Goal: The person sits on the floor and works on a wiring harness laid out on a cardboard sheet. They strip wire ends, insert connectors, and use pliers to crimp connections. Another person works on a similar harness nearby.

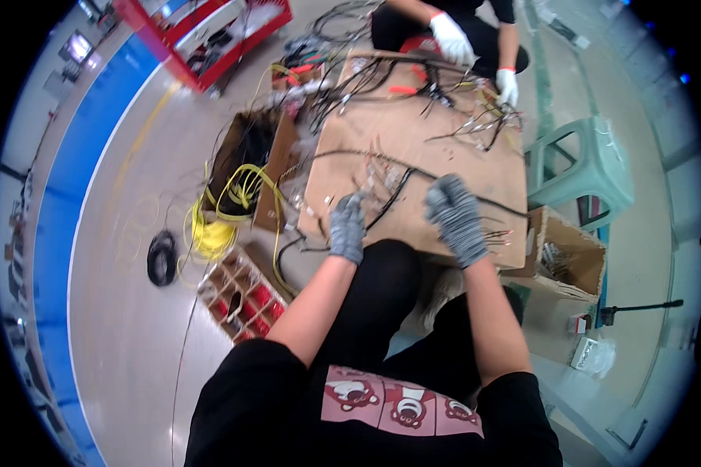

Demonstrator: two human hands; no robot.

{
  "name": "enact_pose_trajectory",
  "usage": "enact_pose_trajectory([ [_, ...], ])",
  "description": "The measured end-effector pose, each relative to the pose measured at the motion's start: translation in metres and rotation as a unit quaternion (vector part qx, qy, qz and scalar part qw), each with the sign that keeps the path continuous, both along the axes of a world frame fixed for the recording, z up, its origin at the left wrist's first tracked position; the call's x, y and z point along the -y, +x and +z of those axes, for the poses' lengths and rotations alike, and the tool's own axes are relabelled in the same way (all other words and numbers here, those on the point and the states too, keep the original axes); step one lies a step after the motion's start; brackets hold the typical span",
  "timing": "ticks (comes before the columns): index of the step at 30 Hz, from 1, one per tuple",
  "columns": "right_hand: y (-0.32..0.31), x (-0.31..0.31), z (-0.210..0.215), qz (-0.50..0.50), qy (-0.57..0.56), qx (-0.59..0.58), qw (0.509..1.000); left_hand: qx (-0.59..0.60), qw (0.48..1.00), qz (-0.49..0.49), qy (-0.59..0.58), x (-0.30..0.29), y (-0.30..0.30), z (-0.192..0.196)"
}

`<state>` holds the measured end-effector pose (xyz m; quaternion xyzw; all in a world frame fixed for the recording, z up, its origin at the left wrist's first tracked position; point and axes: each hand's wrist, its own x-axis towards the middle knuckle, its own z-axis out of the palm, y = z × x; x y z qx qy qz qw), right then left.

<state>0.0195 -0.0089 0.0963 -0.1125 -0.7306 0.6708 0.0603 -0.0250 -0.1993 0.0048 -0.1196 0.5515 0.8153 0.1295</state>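
Both of my hands wear grey knitted gloves over the near part of a wooden board. My left hand [347,227] is closed, its fingertips pinched together beside a spread of thin wire ends [380,177]; what they hold is too small to tell. My right hand [453,218] is closed too, fingers curled, and anything inside it is hidden. A long black cable [494,205] crosses the board [343,132] and passes by my right hand. Between my hands lies a short black cable branch [389,201]. Several wire ends with reddish tips [498,236] stick out near the right edge.
Across the board, a person's white-gloved hands [453,40] are near another wire bundle [487,117]. At left stand a cardboard box [276,175], yellow cable coils [213,237] and a divided box [245,300]. At right are a green stool [588,175] and an open carton [576,272].
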Motion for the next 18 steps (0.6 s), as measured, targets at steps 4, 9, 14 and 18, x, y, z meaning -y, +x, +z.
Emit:
enact_pose_trajectory([
  [4,-0.008,0.002,0.014,0.009,-0.071,0.019,0.997,-0.057,0.989,0.031,-0.13,0.004,-0.014,-0.034],
  [9,-0.027,0.006,-0.012,0.013,-0.087,0.06,0.994,-0.135,0.971,0.04,-0.193,-0.014,-0.024,-0.019],
  [14,-0.048,0.019,-0.028,0.016,-0.038,0.047,0.998,-0.206,0.937,-0.008,-0.281,-0.017,-0.025,-0.021],
  [18,-0.054,0.019,-0.041,0.015,-0.03,0.031,0.999,-0.18,0.935,-0.087,-0.293,-0.024,-0.018,0.014],
])
